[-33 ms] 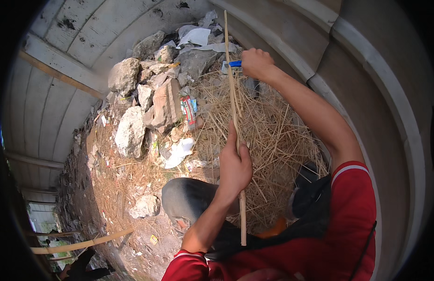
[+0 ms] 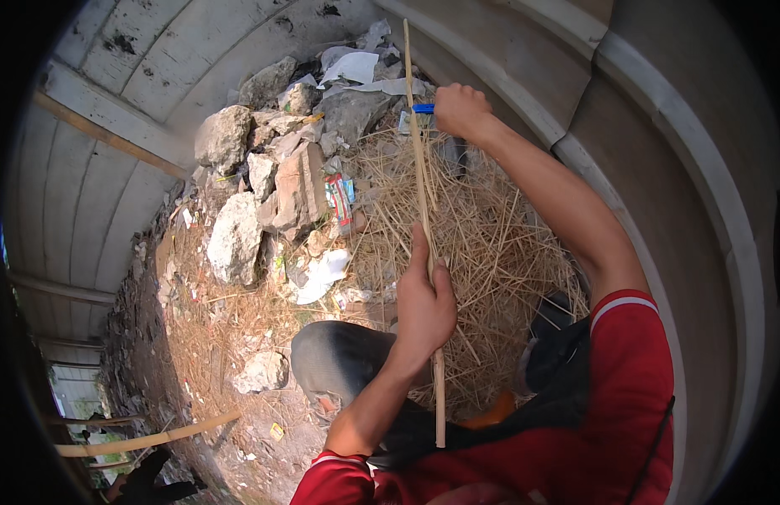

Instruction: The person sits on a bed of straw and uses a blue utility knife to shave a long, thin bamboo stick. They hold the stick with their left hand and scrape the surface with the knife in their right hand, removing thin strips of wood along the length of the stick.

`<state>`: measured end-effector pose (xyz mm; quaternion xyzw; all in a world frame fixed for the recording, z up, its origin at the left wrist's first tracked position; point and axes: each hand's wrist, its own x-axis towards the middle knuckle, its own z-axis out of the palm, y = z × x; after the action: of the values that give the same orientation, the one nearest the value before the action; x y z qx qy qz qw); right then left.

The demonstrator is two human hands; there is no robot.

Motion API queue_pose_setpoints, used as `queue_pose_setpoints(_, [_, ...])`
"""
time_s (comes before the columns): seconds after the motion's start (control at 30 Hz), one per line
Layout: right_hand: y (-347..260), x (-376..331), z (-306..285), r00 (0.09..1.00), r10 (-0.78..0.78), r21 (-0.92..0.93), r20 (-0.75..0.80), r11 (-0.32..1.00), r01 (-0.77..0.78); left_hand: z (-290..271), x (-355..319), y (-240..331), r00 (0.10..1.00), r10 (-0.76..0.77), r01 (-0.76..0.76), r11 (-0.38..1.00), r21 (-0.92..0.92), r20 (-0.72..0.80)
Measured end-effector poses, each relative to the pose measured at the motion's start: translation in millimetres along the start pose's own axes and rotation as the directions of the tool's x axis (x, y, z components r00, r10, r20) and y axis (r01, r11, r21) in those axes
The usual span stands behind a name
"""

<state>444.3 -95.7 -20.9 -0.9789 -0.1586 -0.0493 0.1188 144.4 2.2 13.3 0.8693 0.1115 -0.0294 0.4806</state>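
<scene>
A long, thin, pale wooden stick (image 2: 439, 404) runs from near my lap away toward the rubble, thinner at its far end. My left hand (image 2: 426, 311) is wrapped round its lower middle, thumb and forefinger pointing up along it. Farther out, my right hand (image 2: 463, 109) is closed in a fist on a blue-handled knife (image 2: 423, 108). The knife's tip meets the stick near its far end; its blade barely shows. Below lies a heap of straw-like strips (image 2: 499, 244).
Rocks (image 2: 236, 238) and a broken brown block (image 2: 299, 192) lie to the left, with white litter (image 2: 322, 276) among them. Corrugated sheeting (image 2: 659, 160) curves close on my right. A panelled wall (image 2: 188, 59) stands at the far left. A curved pole (image 2: 154, 439) enters at lower left.
My right hand and the knife have shifted very slightly farther away along the stick. My left hand and the stick's near end have moved slightly toward me.
</scene>
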Motion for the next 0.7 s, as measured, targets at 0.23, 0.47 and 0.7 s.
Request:
queue_pose_setpoints(0.23, [11,31,2,0.989,0.102,0.06,-0.109,0.994,-0.096,23,-22,-21,0.976,0.205,-0.212,0.973,-0.095,-0.079])
queue_pose_setpoints(0.47, [-11,41,2,0.992,0.104,0.166,-0.076,0.982,-0.09,20,-26,-37,0.996,0.08,-0.091,0.932,-0.35,-0.044])
queue_pose_setpoints(0.7, [22,55,19,0.922,0.031,0.648,0.387,0.702,-0.296,12,-22,-17,0.985,-0.063,0.166,0.587,-0.793,0.159])
